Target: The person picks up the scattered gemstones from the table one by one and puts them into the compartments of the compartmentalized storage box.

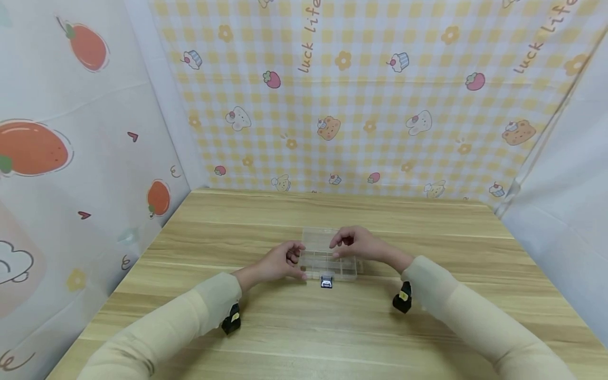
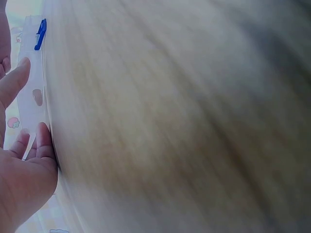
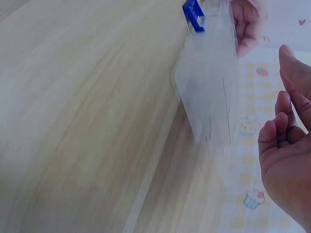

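A clear plastic compartment box sits on the table, its lid raised at the back. Thin dividers split its inside into small cells. A blue latch hangs from the front edge and also shows in the right wrist view, a blue latch on the box wall. My left hand grips the left end, thumb at the front corner and fingers toward the back. Over the right half, my right hand hovers with loosely bent fingers; its fingers hold nothing in the right wrist view.
The wood-grain table stretches around the box on every side. A checked yellow curtain hangs behind it, with a printed white curtain at the left and a plain white one at the right.
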`<state>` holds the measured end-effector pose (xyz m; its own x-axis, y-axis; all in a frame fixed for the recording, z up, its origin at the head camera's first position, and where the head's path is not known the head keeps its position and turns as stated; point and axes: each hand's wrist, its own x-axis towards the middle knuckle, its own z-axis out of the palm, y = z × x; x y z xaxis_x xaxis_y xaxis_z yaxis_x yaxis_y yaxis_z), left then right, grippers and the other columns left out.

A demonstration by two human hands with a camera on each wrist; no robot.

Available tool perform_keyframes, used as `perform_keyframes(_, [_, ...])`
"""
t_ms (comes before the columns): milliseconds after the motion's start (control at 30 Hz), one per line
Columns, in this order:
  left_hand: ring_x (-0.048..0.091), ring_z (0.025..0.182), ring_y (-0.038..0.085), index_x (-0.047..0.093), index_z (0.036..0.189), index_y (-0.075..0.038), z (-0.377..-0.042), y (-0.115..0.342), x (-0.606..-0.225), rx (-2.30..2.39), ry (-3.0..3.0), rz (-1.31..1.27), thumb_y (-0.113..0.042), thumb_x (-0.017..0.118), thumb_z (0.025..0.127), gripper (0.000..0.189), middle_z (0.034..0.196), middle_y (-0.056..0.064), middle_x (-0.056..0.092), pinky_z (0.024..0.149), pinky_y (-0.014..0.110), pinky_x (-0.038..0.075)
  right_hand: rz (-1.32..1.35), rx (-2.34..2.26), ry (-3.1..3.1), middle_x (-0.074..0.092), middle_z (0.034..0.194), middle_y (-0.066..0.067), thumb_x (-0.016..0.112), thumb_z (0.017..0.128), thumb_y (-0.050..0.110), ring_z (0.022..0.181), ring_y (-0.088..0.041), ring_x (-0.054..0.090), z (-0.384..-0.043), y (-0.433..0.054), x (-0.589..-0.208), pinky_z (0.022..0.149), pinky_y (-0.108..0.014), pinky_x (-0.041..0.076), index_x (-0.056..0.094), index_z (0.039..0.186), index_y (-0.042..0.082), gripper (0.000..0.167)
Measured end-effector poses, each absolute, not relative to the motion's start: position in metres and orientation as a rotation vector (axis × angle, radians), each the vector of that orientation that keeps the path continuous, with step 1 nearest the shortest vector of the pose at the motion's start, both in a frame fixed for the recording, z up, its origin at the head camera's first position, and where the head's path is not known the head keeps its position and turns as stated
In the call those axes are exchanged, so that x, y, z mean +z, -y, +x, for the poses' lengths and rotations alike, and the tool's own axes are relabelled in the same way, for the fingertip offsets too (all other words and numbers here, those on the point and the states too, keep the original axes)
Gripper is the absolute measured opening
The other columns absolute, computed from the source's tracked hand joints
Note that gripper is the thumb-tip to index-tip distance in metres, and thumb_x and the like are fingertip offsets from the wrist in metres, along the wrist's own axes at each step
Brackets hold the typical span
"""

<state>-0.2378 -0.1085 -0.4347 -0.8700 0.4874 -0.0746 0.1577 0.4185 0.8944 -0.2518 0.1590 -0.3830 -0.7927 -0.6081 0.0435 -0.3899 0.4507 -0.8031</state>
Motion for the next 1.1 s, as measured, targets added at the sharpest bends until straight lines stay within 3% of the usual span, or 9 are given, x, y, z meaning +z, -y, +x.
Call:
perform_keyframes(267, [0.047,0.095,0.022,0.050,0.130,0.000,-0.238,0.109,-0.437,1.447,-2.348,0.553,-0.007,0.087,0.070,0.071,0.111,0.011,0.050,0.081,0.032,0.046,-0.749,-1.315,-2.537,0.057,0.087,-0.010,0.073,0.084,-0.001,0.070,-0.019,0.040,-0.234,-0.183,-0.358,0.063,-0.026,0.033,0.069,0.099,-0.008,0.017])
perform_keyframes(600, [0.045,0.095,0.022,0.049,0.131,0.001,-0.238,0.110,-0.438,1.460,-2.323,0.563,-0.007,0.087,0.071,0.072,0.111,0.011,0.049,0.080,0.033,0.044,-0.643,-1.352,-2.569,0.061,0.089,-0.007,0.073,0.085,0.004,0.068,-0.017,0.042,-0.252,-0.233,-0.391,0.059,-0.026,0.036,0.068,0.104,-0.005,0.021])
perform_keyframes(967, [0.046,0.095,0.023,0.049,0.131,0.002,-0.237,0.109,-0.435,1.463,-2.331,0.557,-0.006,0.087,0.071,0.071,0.111,0.012,0.050,0.081,0.034,0.044,-0.597,-1.407,-2.525,0.056,0.084,-0.008,0.075,0.086,0.011,0.069,-0.016,0.044,-0.240,-0.272,-0.397,0.059,-0.026,0.038,0.067,0.105,-0.007,0.027])
perform_keyframes(1100, [0.047,0.095,0.022,0.049,0.130,0.001,-0.237,0.109,-0.434,1.460,-2.333,0.554,-0.006,0.087,0.071,0.071,0.110,0.011,0.050,0.081,0.033,0.045,-0.609,-1.374,-2.483,0.059,0.089,-0.008,0.073,0.087,0.013,0.071,-0.016,0.045,-0.234,-0.286,-0.401,0.060,-0.026,0.040,0.066,0.108,-0.006,0.029])
